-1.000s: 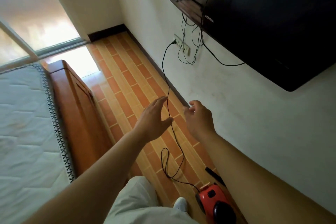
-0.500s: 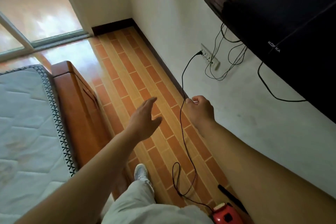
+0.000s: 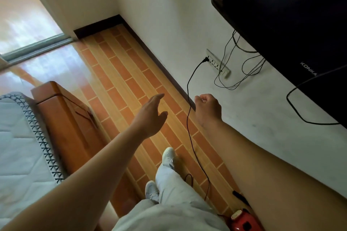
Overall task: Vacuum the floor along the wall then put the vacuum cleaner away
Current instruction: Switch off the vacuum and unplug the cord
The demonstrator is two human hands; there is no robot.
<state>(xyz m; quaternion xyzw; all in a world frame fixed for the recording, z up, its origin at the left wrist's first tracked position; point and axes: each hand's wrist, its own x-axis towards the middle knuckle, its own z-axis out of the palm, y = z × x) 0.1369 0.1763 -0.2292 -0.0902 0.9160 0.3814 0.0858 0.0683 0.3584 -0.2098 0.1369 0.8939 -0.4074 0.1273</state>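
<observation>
The red vacuum cleaner (image 3: 242,221) sits on the floor at the bottom edge, partly hidden by my right forearm. Its black power cord (image 3: 188,133) rises from there to a plug (image 3: 205,60) in the white wall socket strip (image 3: 217,64). My right hand (image 3: 208,108) is raised near the wall with its fingers curled, and the cord kinks at its fingertips as if pinched there. My left hand (image 3: 150,116) hovers to the left of the cord with straight fingers, holding nothing.
A black TV (image 3: 281,15) hangs on the wall (image 3: 262,118) above dangling cables (image 3: 249,69). A bed with a white mattress (image 3: 18,146) and wooden frame (image 3: 65,118) bounds the tiled floor strip (image 3: 127,80) on the left. My white shoes (image 3: 169,155) stand on the tiles. A glass sliding door (image 3: 28,15) lies ahead.
I have stepped forward along the wall toward the socket. The vacuum cleaner has slid to the bottom edge of view. Both hands stay raised by the cord, the right one curling tighter.
</observation>
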